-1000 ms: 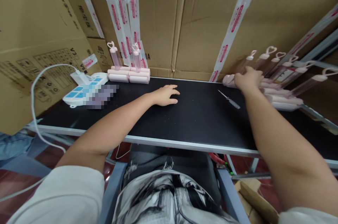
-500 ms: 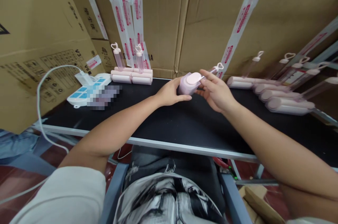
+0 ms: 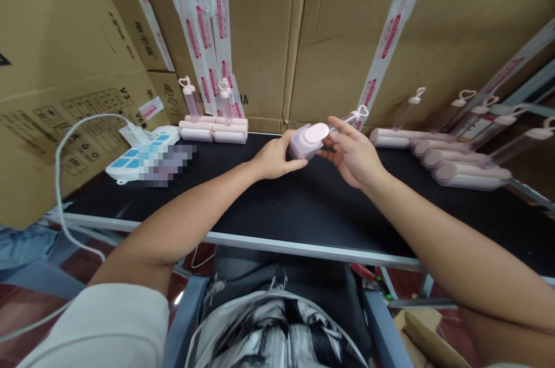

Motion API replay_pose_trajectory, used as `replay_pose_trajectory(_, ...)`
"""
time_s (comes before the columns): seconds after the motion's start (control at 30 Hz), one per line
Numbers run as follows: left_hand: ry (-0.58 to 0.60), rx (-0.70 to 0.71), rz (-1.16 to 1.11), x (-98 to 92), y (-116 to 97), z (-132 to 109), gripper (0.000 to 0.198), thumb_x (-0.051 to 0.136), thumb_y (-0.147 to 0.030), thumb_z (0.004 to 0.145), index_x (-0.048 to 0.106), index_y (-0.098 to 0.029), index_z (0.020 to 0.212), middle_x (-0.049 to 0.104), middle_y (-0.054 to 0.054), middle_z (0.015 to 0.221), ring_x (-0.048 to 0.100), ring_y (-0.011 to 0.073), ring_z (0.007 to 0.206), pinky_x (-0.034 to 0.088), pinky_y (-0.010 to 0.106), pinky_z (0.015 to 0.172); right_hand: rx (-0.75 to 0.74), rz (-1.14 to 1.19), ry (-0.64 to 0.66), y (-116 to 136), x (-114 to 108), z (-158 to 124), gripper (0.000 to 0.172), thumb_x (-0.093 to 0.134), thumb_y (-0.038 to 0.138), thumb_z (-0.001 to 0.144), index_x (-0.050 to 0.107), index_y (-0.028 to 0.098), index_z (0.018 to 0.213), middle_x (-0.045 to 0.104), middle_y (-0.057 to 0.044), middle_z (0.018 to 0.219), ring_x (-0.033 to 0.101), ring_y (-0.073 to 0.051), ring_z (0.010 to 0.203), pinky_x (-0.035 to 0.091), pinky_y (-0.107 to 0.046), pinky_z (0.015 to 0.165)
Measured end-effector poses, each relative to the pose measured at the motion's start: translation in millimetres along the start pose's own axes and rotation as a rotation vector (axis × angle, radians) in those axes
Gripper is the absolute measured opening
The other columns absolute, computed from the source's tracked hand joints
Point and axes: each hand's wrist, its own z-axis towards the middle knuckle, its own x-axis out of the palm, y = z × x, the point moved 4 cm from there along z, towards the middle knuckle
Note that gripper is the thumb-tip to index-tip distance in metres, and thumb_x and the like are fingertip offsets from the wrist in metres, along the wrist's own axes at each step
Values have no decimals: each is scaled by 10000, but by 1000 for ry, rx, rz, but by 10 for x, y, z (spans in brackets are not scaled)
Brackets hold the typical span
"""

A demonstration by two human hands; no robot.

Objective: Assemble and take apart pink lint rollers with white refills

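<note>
A pale pink rounded device (image 3: 303, 142) with an oval end face is tilted above the black table (image 3: 277, 206). A clear tube-like part (image 3: 344, 123) sticks out from it to the right, ending in a heart-shaped loop. My left hand (image 3: 274, 157) is closed around the device's left side, thumb toward me. My right hand (image 3: 358, 151) has its fingers about the tube and the device's right edge, some of them loosely spread. The underside of the device and part of the grip are hidden.
Similar pink devices (image 3: 229, 130) with upright clear tubes stand at the back left; several more (image 3: 470, 174) lie at the right. A white-and-blue power strip (image 3: 141, 154) with a plugged-in cable is at the left, beside a blurred item. Cardboard (image 3: 260, 27) walls the table's back.
The device turns slightly in my hands, its oval face showing a little more to the right. Both hands stay on it; the view shifts slightly.
</note>
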Motion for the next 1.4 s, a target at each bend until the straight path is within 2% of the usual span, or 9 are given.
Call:
replay_pose_trajectory(0.2,4,-15,-3,-23,22,-1,848,807,-437,836,501,-173,1582,751,159,1384,750,345,1227,594,478,1061,-15,-27,-39,12,-94,97,534,821,362,764,658,320,1271,753,21,1013,720,-188,959,643,-372,846)
replay_pose_trajectory(0.33,0,-45,10,-67,77,5,772,815,-423,831,518,-202,1509,763,143,1354,758,324,1196,596,461,1029,-44,-57,-85,0,-186,179,540,792,369,765,661,318,1287,729,26,994,711,-176,930,642,-354,813)
replay_pose_trajectory(0.5,2,-188,120,-211,231,37,722,840,-461,800,547,-190,1401,750,167,1358,746,326,1185,586,467,1021,-176,-180,-165,-5,-342,308,547,774,384,782,660,316,1313,703,21,988,714,-181,926,632,-354,812)
replay_pose_trajectory(0.63,111,-320,384,-331,376,52,657,804,-561,819,675,-194,1348,754,163,1343,694,386,1270,548,514,1099,-271,-275,-181,-38,-403,381,585,782,368,771,680,297,1343,709,-10,1003,713,-208,946,636,-396,861)
replay_pose_trajectory(0.8,218,-349,502,-355,519,52,687,761,-557,888,681,-172,1451,700,165,1473,647,367,1387,506,463,1199,-292,-363,-178,-91,-403,393,651,783,357,773,684,261,1409,726,-26,1030,711,-224,953,628,-473,994)
replay_pose_trajectory(0.97,159,-340,569,-291,578,90,673,714,-457,979,590,-172,1576,593,164,1583,584,348,1464,456,454,1269,-293,-413,-135,-104,-344,338,648,775,371,805,684,258,1437,728,-29,1029,709,-235,960,613,-505,1039)
replay_pose_trajectory(1.1,31,-406,626,-263,581,124,621,728,-366,984,592,-188,1563,529,184,1606,615,377,1407,521,503,1194,-287,-389,-120,-101,-303,291,617,796,373,791,720,275,1396,727,-24,1041,701,-229,955,607,-482,1034)
replay_pose_trajectory(1.23,29,-385,654,-220,596,136,501,730,-352,987,673,-223,1467,547,158,1546,654,370,1342,550,504,1139,-269,-395,-103,-115,-279,272,648,809,388,774,722,275,1406,728,-11,1027,701,-222,954,610,-470,1029)
replay_pose_trajectory(1.4,14,-403,614,-191,645,121,458,676,-340,1021,669,-221,1464,563,164,1512,712,361,1262,568,504,1098,-238,-385,-72,-168,-249,251,664,823,397,763,725,269,1407,758,-20,1057,718,-230,976,610,-467,1021)
